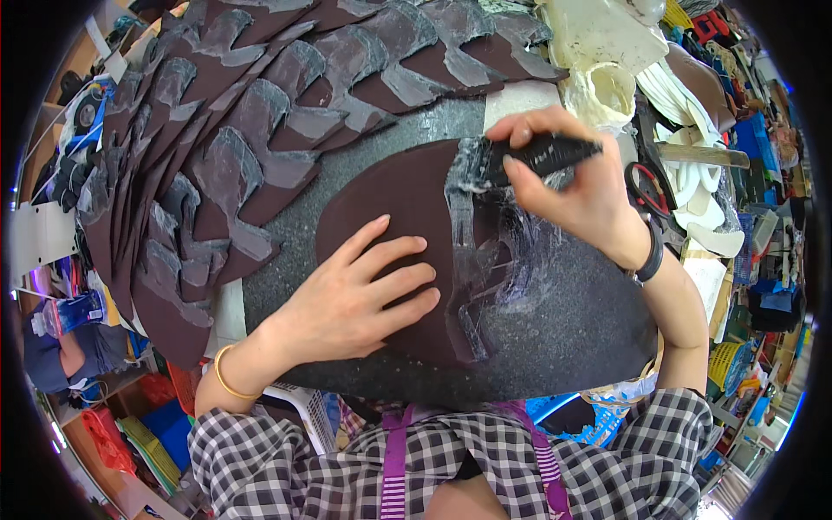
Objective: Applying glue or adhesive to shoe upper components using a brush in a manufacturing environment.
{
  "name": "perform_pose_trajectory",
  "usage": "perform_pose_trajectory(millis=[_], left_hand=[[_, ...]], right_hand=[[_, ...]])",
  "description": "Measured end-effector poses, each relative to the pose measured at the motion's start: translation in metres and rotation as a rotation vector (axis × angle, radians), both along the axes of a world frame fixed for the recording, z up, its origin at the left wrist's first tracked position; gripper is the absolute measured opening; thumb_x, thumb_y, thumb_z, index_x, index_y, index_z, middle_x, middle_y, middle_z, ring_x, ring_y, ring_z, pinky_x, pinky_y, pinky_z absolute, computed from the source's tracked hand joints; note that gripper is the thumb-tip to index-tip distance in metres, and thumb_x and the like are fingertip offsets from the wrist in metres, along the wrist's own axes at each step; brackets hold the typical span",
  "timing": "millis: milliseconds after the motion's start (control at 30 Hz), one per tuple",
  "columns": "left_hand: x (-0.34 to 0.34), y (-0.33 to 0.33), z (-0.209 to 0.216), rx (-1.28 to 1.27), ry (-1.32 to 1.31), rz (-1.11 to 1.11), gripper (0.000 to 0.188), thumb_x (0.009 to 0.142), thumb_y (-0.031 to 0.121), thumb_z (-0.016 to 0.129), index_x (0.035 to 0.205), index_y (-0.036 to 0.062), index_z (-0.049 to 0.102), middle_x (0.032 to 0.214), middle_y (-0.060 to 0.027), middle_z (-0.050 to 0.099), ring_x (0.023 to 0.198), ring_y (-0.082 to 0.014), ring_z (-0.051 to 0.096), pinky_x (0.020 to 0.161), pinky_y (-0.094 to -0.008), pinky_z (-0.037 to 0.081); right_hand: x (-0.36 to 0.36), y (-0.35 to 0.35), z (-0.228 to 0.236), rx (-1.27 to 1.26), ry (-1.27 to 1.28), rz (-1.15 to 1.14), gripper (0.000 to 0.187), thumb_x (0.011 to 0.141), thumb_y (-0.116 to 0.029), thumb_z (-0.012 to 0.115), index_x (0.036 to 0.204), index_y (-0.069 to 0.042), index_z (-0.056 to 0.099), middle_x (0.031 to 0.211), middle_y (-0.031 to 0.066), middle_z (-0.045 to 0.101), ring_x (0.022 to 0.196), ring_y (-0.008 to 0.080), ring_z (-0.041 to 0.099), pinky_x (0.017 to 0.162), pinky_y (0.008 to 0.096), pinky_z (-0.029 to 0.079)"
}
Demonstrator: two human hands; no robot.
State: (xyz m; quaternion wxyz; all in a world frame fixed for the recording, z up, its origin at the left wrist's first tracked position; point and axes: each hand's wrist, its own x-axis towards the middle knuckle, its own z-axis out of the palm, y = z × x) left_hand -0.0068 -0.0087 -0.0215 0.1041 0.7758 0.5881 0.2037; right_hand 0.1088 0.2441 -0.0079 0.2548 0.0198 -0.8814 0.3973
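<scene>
Coating the three-o'clock edge of the brown piece (394, 195) with paste (468, 165) appears to be the step in hand. The piece is laid centrally on the table (581, 338), steadied by the spread fingers of the left grip (342, 299), nothing grasped; at one o'clock, the brush (550, 156) is clasped in the right grip (602, 204). Next, the bristles should probably be drawn toward six o'clock along that edge. Coated pieces (234, 165) are heaped at ten o'clock.

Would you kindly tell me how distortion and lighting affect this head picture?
Head view: corners are black and edges bow near the rim; also head view: the lower right rim glares white, while the left hand and brown piece look clear.
</scene>
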Motion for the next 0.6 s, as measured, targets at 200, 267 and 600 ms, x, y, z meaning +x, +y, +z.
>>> perform_pose_trajectory(millis=[200,267,600], left_hand=[[0.0,0.001,-0.001,-0.021,0.0,0.004,0.063,0.047,0.013,0.073,0.11,0.012,0.065,0.118,-0.0055,0.057,0.122,-0.0331,0.049,0.107,-0.0589,0.034],[-0.001,0.0,-0.002,-0.012,-0.001,0.01,0.064,0.047,0.013,0.073,0.11,0.012,0.065,0.118,-0.0056,0.057,0.122,-0.0333,0.049,0.107,-0.059,0.034],[-0.004,-0.002,0.005,-0.027,0.0,0.013,0.065,0.047,0.008,0.073,0.112,0.0118,0.065,0.119,-0.0051,0.057,0.125,-0.0314,0.047,0.108,-0.0561,0.033]], right_hand=[[-0.013,0.0,0.014,0.069,-0.101,-0.228,0.025,0.076,-0.017,0.074,0.084,0.0,0.057,0.071,0.0097,0.064,0.059,0.0199,0.064,0.055,0.0294,0.051],[-0.008,-0.009,0.022,0.054,-0.169,-0.277,0.026,0.076,-0.019,0.074,0.081,-0.001,0.056,0.067,0.009,0.061,0.056,0.0202,0.063,0.053,0.0304,0.05],[0.055,-0.03,0.042,0.03,-0.145,0.131,0.028,0.071,-0.004,0.069,0.094,-0.003,0.053,0.086,0.0124,0.064,0.075,0.0282,0.067,0.062,0.0333,0.053]])
